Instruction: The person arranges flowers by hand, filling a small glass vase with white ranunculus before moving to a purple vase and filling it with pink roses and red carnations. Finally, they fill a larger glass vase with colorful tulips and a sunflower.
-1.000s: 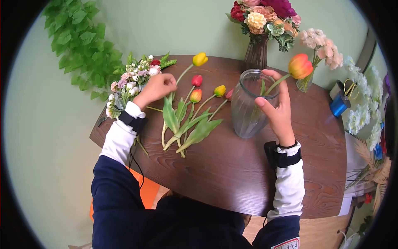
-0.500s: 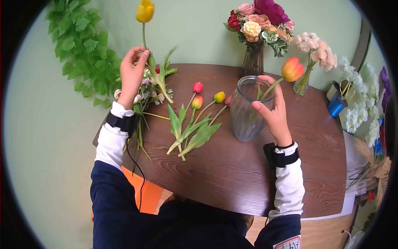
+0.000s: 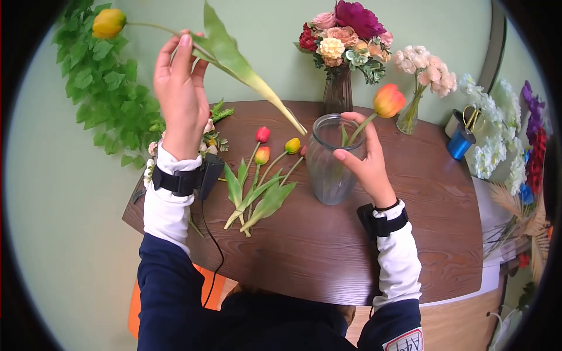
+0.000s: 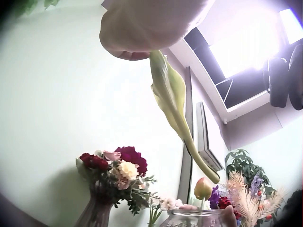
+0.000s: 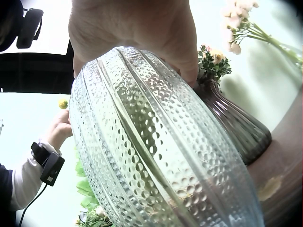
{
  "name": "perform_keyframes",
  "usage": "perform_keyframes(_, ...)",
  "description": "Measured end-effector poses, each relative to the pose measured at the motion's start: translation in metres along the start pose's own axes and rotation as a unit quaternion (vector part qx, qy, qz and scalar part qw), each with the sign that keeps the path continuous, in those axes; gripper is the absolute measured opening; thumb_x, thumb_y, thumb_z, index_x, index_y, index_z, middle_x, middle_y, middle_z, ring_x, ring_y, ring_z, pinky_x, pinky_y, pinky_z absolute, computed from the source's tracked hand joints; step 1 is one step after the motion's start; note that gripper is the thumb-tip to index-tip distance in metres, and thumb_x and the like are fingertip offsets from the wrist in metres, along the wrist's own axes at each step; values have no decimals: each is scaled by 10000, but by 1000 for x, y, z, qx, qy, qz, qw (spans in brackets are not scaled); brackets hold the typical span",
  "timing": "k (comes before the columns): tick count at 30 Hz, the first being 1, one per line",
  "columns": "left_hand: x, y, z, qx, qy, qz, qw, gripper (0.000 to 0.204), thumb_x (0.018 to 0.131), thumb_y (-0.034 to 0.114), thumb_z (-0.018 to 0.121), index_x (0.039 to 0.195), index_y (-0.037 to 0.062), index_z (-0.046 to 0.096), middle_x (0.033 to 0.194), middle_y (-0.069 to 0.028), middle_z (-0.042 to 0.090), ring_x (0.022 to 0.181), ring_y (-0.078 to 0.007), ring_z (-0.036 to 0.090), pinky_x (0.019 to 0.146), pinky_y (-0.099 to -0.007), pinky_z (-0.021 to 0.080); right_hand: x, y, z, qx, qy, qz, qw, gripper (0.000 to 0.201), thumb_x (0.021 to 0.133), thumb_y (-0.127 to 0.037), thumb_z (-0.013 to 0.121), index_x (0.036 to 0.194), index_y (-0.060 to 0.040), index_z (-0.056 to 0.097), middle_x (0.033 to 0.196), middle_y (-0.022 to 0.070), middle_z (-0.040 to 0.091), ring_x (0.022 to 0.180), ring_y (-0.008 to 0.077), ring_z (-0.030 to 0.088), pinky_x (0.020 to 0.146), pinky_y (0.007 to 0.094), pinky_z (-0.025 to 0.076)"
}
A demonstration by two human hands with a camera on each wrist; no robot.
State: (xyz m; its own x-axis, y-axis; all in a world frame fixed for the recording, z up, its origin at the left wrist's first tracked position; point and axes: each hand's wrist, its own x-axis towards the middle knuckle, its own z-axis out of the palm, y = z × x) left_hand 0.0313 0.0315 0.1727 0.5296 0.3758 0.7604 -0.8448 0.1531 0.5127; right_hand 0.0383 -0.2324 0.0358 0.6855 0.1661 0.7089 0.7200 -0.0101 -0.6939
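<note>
My left hand [image 3: 182, 99] pinches the stem of a yellow tulip [image 3: 109, 23] up in the air, its bloom to the left. The cut end of that stem [image 4: 208, 172] slants down toward the glass vase [image 3: 332, 167]. Around the vase's neck my right hand [image 3: 370, 158] curls, thumb and fingers on either side of the rim. An orange-red tulip [image 3: 389, 100] stands in the vase and leans right over this hand. Ribbed, dimpled glass fills the right wrist view, with a green stem visible through it. Several tulips [image 3: 257, 196] lie on the table left of the vase.
A dark vase [image 3: 338, 93] of mixed flowers stands behind the glass one, beside a small vase of pale blossoms [image 3: 422, 70]. Blue ribbon spool [image 3: 461, 143] and gold scissors [image 3: 472, 120] sit at the right. More flowers [image 3: 213, 137] lie beyond the left forearm. The table [image 3: 328, 251] has a curved edge.
My left hand has lifted the yellow tulip off the table and tipped it, so its bloom points left and its stem end points toward the vase. The right hand stays on the vase.
</note>
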Motion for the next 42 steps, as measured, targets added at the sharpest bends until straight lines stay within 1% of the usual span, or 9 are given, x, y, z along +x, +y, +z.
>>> perform_keyframes(7,-21,-12,49,33,-71,29,997,222,899,148,575,1089,40,535,1018,-77,624,930,-106,569,821,-278,455,0,-2,1,5,2,4,1000,597,686,-226,761,1195,-62,496,1116,65,506,1044,202,486,922,335,376)
perform_keyframes(8,-23,-16,56,13,-67,46,997,204,884,117,591,1053,11,551,959,-84,642,846,-109,605,676,-221,468,-1,-2,1,5,3,6,1000,597,686,-226,761,1195,-62,496,1116,65,506,1044,202,486,922,335,376)
perform_keyframes(13,-37,-28,67,93,-137,63,984,200,878,106,600,1036,-10,560,943,-87,636,807,-105,596,669,-227,478,0,1,0,2,-4,0,1000,605,677,-232,768,1193,-66,499,1108,64,508,1052,200,479,924,332,370)
perform_keyframes(21,-75,-55,75,115,-198,-15,973,236,855,58,611,1080,19,550,890,-54,618,758,-66,571,634,-205,480,0,3,1,16,12,-6,1000,620,674,-234,773,1196,-53,492,1121,82,514,1065,206,484,935,332,367)
perform_keyframes(23,-81,-53,74,125,-241,-99,957,304,872,41,581,1157,-13,488,946,-76,606,864,-118,594,737,-246,515,-2,3,2,23,20,-7,1000,622,675,-235,773,1195,-46,490,1125,88,514,1069,210,486,937,333,367)
perform_keyframes(24,-84,-58,73,124,-235,-115,957,291,864,36,590,1144,9,516,899,-53,604,846,-90,587,700,-220,497,-2,4,3,32,22,-4,999,621,677,-236,773,1194,-40,488,1126,91,515,1070,212,489,937,333,368)
perform_keyframes(31,-91,-70,68,223,-298,-81,925,231,836,56,625,1062,41,583,821,-2,587,744,-40,534,636,-185,427,0,2,1,38,1,0,999,607,683,-229,771,1182,-31,489,1126,91,518,1075,207,496,943,328,370)
perform_keyframes(39,-85,-77,66,247,-336,-140,898,130,825,86,648,931,28,601,851,-7,609,721,-48,553,616,-197,440,-1,4,2,49,4,2,999,637,681,-217,775,1213,-34,476,1141,87,516,1091,197,493,948,324,373)
perform_keyframes(42,-82,-72,66,250,-354,-166,886,168,816,82,657,962,24,596,867,-15,619,728,-49,565,606,-193,445,0,0,2,52,6,0,999,669,682,-218,778,1233,-26,449,1144,92,513,1095,193,491,949,323,374)
